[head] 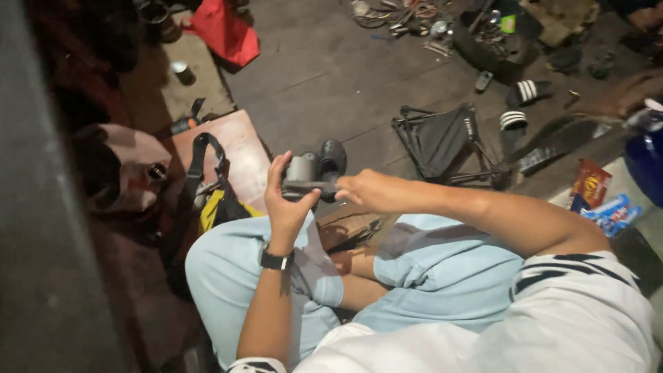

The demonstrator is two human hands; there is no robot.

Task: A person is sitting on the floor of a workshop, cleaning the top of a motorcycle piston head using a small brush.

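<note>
I sit on the floor in light blue trousers and hold a grey and black metal part (312,171) above my knees. My left hand (286,200) cups it from below and the left, with a black watch (275,260) on that wrist. My right hand (364,190) grips the part's right end, fingers closed around it. The part has a pale grey block and a dark round head behind it.
A black bag with a strap (204,190) and a yellow item lies by my left knee on a reddish board (238,141). A folded black stool (445,141), striped sandals (528,90), scattered tools (414,17), a red cloth (224,31) and snack packets (601,197) lie on the concrete floor.
</note>
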